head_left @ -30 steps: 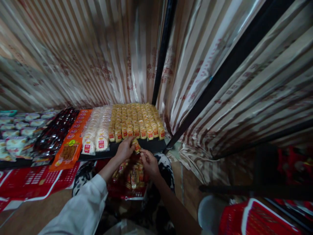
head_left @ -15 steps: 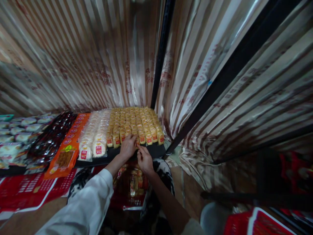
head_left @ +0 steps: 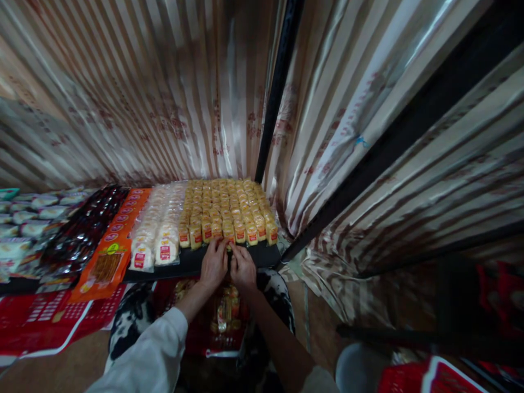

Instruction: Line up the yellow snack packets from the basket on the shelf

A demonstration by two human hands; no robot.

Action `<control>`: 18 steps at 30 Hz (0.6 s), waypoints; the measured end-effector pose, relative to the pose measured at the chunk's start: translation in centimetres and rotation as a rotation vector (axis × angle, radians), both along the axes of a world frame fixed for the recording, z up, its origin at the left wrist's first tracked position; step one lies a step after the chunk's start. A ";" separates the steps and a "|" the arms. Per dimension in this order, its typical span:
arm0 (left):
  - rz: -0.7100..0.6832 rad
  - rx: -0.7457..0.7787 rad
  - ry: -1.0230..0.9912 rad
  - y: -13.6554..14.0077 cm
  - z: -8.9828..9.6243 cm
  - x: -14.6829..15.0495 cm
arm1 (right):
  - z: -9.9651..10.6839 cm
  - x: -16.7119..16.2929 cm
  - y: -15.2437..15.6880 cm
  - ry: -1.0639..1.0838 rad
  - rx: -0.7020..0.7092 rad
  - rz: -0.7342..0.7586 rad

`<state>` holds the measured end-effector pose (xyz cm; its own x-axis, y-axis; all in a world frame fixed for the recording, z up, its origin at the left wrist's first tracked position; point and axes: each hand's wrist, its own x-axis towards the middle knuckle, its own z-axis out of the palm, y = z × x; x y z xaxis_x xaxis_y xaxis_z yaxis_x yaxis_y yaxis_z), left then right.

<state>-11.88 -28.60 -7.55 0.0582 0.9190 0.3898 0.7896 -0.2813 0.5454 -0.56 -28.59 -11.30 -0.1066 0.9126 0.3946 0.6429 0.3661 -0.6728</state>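
Several rows of small yellow wrapped cakes [head_left: 221, 204] stand on a black shelf [head_left: 266, 255], with red labels facing me along the front. At the front edge, my left hand [head_left: 214, 266] and my right hand [head_left: 244, 268] come together, fingers bent and pinching. Between their fingertips is a small yellow wrapped cake [head_left: 230, 240], mostly covered by the fingers, in line with the front row. Below my hands, a red basket [head_left: 219, 349] between my knees holds more yellow packets [head_left: 225, 311].
Left of the cakes lie white wrapped rounds [head_left: 166, 234], an orange packet [head_left: 110, 245], dark shiny packets [head_left: 82, 240] and white-and-green packets [head_left: 36, 218]. Black posts [head_left: 323, 221] and a striped curtain [head_left: 184, 109] close off the back and right. A red basket [head_left: 409, 376] stands lower right.
My left hand has drawn back slightly toward me from the front row. The right hand has turned a little, and the fingertips of both now meet at the row's front.
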 end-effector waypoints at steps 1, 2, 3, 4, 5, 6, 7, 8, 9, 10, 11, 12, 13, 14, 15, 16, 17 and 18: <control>-0.023 -0.018 0.002 -0.3 -0.4 0.0 | 0.0 0.0 0.0 -0.006 0.002 -0.006; -0.044 -0.033 0.002 -0.4 -0.8 0.1 | -0.1 0.0 0.1 -0.011 0.005 -0.011; -0.057 -0.044 0.001 -0.5 -1.1 0.1 | -0.2 0.0 0.1 -0.015 0.009 -0.018; -0.061 -0.053 0.002 -0.6 -1.4 0.1 | -0.2 0.0 0.1 -0.018 0.013 -0.024; -0.058 -0.059 0.003 -0.5 -1.7 0.1 | -0.2 0.0 0.2 -0.021 0.013 -0.032; -0.055 -0.063 0.005 -0.5 -2.0 0.1 | -0.3 0.0 0.3 -0.024 0.011 -0.041; -0.050 -0.066 0.008 -0.5 -2.3 0.1 | -0.3 -0.1 0.3 -0.028 0.008 -0.049; -0.047 -0.066 0.011 -0.4 -2.7 0.0 | -0.3 -0.1 0.4 -0.034 0.004 -0.054; -0.042 -0.064 0.016 -0.4 -3.0 0.0 | -0.2 -0.1 0.4 -0.039 0.002 -0.056; -0.037 -0.059 0.022 -0.4 -3.3 -0.1 | -0.2 -0.1 0.4 -0.043 0.004 -0.055; -0.034 -0.056 0.028 -0.4 -3.6 -0.1 | -0.2 -0.1 0.5 -0.044 0.009 -0.052; -0.031 -0.053 0.035 -0.4 -3.9 -0.2 | -0.2 -0.2 0.5 -0.045 0.016 -0.048; -0.032 -0.053 0.040 -0.4 -4.1 -0.2 | -0.2 -0.2 0.5 -0.044 0.022 -0.047; -0.036 -0.055 0.043 -0.4 -4.2 -0.3 | -0.2 -0.2 0.5 -0.042 0.027 -0.047; -0.042 -0.058 0.042 -0.4 -4.3 -0.3 | -0.2 -0.3 0.5 -0.040 0.028 -0.046; -0.048 -0.060 0.037 -0.3 -4.2 -0.4 | -0.2 -0.3 0.5 -0.038 0.028 -0.045; -0.054 -0.061 0.028 -0.3 -4.1 -0.4 | -0.2 -0.3 0.5 -0.032 0.025 -0.043; -0.062 -0.060 0.014 -0.3 -3.9 -0.4 | -0.1 -0.2 0.6 -0.024 0.021 -0.040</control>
